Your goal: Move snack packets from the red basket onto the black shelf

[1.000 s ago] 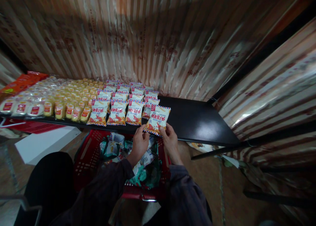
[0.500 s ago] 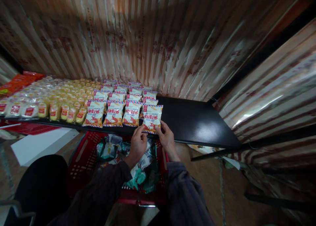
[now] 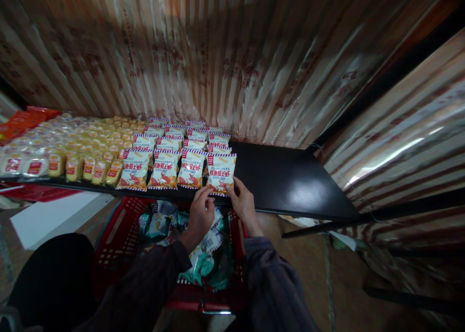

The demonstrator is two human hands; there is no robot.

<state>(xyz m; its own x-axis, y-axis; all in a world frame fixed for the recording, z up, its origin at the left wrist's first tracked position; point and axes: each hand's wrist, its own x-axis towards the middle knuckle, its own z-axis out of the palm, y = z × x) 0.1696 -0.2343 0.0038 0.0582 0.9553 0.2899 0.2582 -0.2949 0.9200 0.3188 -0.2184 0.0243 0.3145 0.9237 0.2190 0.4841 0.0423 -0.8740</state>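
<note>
A white-and-orange snack bag (image 3: pixel 221 170) with red lettering and a striped edge stands at the right front of the rows on the black shelf. My right hand (image 3: pixel 244 202) pinches its lower right corner, thumb on the front. At the bag's lower left corner, my left hand (image 3: pixel 202 213) has its fingertips closed on the bottom edge. Matching snack bags (image 3: pixel 191 168) line up to the left and behind, leaning back. Below my hands, a red shopping basket (image 3: pixel 114 230) holds more packets, some green (image 3: pixel 203 269).
Small yellow-wrapped cakes (image 3: pixel 74 166) and white-wrapped ones (image 3: pixel 34 165) fill the shelf's left part, with orange packs (image 3: pixel 25 121) at the far end. The black shelf (image 3: pixel 283 177) extends right to a dark post. Striped sheeting (image 3: pixel 225 56) hangs behind. A white board (image 3: pixel 58 218) lies lower left.
The view has shifted slightly. Both hands stay at the same front bag's lower corners, and the bags appear in the same rows.
</note>
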